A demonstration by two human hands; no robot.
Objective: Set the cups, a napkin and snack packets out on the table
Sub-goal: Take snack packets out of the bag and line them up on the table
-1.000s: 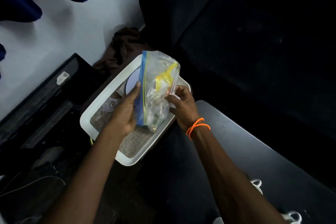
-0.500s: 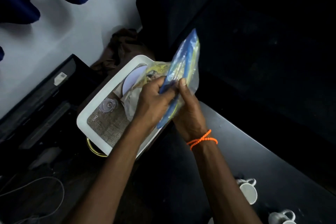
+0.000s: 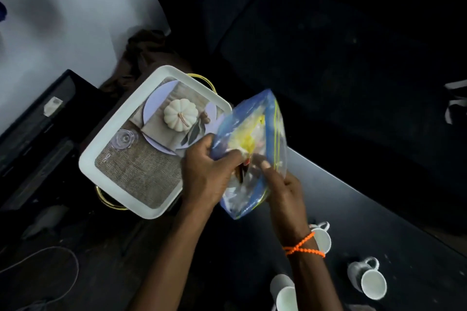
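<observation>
Snack packets sit inside a clear zip bag (image 3: 255, 139) (blue edge, yellow seal), held up in the air betw. the white tray (image 3: 111, 144) and dark table (image 3: 353, 209). Left hand (image 3: 207, 174) grips its near side; right hand (image 3: 283, 192) pinches the opp. edge. Three white cups (image 3: 371, 283) stand on the table nr the right wrist.

Glossy clear plastic bag (image 3: 252, 134); cups (image 3: 374, 285) look glazed ceramic.

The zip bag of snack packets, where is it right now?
In the head view the zip bag is mid-frame, held up by the left hand and right hand, just right of the white tray, above the dark table's edge.
</observation>
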